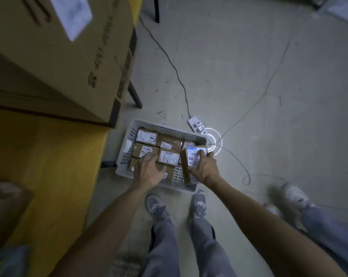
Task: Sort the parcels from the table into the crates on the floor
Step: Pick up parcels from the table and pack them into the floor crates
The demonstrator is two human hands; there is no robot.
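Observation:
A white slatted crate [167, 130] stands on the floor beside the yellow table [49, 156], holding several small brown parcels with white labels. My right hand [204, 169] grips a labelled parcel [195, 155] at the crate's right end, tilted up on its edge. My left hand [149, 170] reaches into the crate with fingers spread flat, resting on the parcels in its near half, among them one with a white label [168, 157].
A large cardboard box [65, 56] fills the table's far end, and a brown parcel [5, 204] lies at its near left. A power strip [197, 125], a glowing ring and loose cables lie right of the crate. Another person's feet [293, 196] stand at right.

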